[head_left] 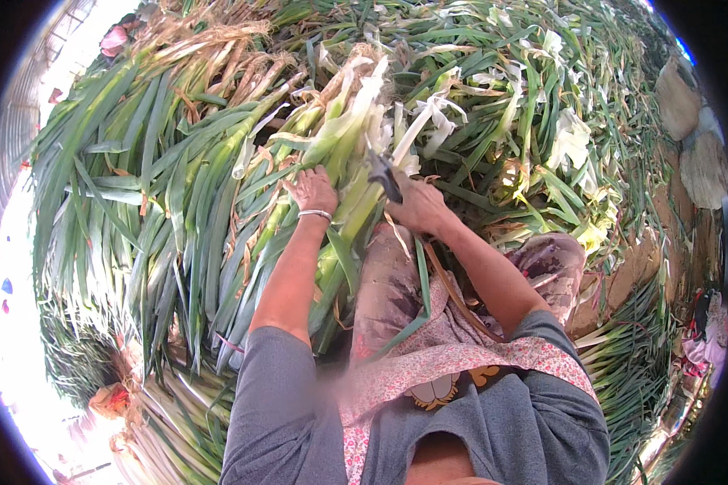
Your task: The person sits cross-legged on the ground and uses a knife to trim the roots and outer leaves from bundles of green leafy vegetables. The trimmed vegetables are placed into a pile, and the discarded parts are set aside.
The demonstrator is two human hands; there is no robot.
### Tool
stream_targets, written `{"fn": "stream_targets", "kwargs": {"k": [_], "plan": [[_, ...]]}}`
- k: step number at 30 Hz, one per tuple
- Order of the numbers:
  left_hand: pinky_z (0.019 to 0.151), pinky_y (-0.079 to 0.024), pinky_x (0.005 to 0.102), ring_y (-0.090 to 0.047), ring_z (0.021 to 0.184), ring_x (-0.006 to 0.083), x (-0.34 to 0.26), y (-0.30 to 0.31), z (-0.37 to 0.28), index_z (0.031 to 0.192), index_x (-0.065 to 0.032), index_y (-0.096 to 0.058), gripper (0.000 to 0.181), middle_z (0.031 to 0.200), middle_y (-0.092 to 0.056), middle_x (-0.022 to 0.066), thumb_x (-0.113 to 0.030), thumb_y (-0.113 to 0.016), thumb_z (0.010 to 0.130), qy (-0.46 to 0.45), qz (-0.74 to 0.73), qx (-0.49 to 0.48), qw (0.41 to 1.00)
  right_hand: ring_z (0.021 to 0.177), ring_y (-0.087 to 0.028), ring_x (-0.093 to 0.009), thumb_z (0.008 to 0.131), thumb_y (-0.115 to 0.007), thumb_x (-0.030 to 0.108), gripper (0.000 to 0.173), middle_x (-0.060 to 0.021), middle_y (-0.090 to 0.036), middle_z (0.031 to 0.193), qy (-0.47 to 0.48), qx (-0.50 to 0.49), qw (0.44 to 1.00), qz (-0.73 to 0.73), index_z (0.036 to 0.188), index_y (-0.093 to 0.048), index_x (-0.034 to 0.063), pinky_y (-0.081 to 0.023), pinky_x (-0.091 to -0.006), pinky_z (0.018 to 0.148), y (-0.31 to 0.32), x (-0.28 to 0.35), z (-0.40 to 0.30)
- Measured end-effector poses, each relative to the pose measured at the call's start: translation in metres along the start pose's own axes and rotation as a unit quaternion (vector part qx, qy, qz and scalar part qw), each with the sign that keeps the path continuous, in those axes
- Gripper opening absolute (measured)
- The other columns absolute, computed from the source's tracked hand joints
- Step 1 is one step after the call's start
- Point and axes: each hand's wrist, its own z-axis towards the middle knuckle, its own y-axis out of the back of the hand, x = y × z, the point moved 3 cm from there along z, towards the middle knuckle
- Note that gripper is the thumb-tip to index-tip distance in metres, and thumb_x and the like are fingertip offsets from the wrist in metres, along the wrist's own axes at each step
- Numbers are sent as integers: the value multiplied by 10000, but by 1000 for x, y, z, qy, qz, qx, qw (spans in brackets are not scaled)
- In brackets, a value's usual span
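Observation:
Large green onion stalks lie across the middle, their pale root ends pointing away from me. My left hand, with a bracelet at the wrist, rests on the stalks; whether its fingers grip any is hard to see. My right hand is closed around a dark-handled tool just right of these stalks; its kind is unclear. Torn white outer layers of a stalk hang just beyond the tool.
A heap of unpeeled green onions spreads on the left. Stripped leaves are piled at the right and back. Cleaned onions lie at lower left, more green onions at lower right. My knees are close below my hands.

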Motion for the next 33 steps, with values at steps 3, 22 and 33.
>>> {"fn": "stream_targets", "kwargs": {"k": [3, 22, 33], "plan": [[978, -190, 672, -531, 1067, 265, -3, 5, -4, 1041, -93, -502, 493, 1042, -593, 108, -311, -707, 649, 21, -39, 19, 999, 897, -603, -386, 731, -558, 346, 784, -252, -620, 935, -42, -25, 999, -14, 1376, -275, 1, -461, -431, 814, 8, -14, 36], [910, -345, 524, -587, 979, 317, 3, 21, -49, 1067, -80, -509, 567, 1041, -595, 138, -385, -729, 643, 25, -64, 68, 995, 905, -593, -385, 716, -558, 341, 795, -253, -613, 927, -64, -63, 995, 37, 1393, -262, 46, -450, -426, 803, 31, -55, 5], [849, -427, 461, -526, 1050, 314, 9, 34, -63, 1096, -89, -457, 634, 1105, -517, 141, -284, -791, 593, 30, -91, 42, 995, 972, -566, -395, 714, -630, 338, 856, -248, -588, 1016, 76, 50, 996, 0, 1415, -213, 76, -434, -407, 868, -1, -27, -85]]}}
